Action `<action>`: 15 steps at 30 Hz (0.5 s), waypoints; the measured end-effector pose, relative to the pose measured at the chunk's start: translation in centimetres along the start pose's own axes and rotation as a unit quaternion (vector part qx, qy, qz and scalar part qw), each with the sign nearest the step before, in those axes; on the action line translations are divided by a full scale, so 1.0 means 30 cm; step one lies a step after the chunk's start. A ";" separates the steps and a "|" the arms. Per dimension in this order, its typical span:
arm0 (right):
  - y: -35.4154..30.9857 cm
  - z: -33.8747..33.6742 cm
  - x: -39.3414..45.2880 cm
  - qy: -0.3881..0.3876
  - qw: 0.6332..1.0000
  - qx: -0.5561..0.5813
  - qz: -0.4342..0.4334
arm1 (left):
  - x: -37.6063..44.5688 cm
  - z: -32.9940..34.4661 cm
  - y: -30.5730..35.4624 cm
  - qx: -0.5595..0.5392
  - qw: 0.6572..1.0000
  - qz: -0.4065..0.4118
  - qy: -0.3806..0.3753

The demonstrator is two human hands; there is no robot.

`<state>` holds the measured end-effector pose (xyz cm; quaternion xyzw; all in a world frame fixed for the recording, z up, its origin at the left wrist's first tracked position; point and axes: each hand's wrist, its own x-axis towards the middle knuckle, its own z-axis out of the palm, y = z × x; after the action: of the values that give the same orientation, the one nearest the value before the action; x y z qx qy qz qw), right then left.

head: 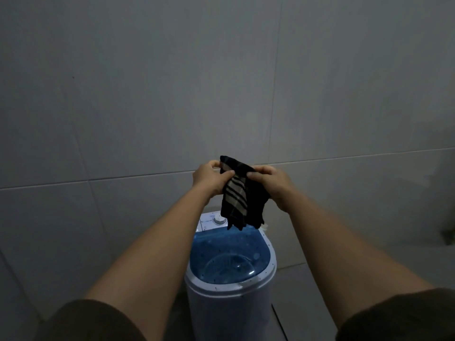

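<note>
Holding dark striped cloth [236, 195] up by its top edge, left hand [209, 177] and right hand [270, 182] both pinching fabric, fingers curled round it. Hanging limp over small washing machine [221, 311]. Judged light, soft, floppy, not fragile. Best gripped at upper corners, kept spread.

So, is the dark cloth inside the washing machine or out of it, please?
Out: the cloth hangs above the machine, pinched by left hand and right hand.
</note>
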<state>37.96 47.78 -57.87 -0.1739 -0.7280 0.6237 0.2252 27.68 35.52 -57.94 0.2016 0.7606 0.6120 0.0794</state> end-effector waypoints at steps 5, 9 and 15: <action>0.058 0.001 0.014 -0.064 0.998 0.002 0.013 | 0.021 0.021 -0.025 -0.041 0.999 -0.011 0.001; 0.095 0.005 0.063 -0.040 0.999 -0.024 0.011 | 0.038 0.068 -0.058 -0.128 0.989 -0.039 -0.064; 0.148 -0.005 0.139 -0.094 0.993 -0.022 0.064 | 0.119 0.103 -0.113 -0.208 0.970 -0.059 -0.112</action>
<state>34.41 50.85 -61.75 -0.1650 -0.7467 0.6346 0.1115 24.88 39.16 -61.51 0.2024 0.6133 0.7245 0.2408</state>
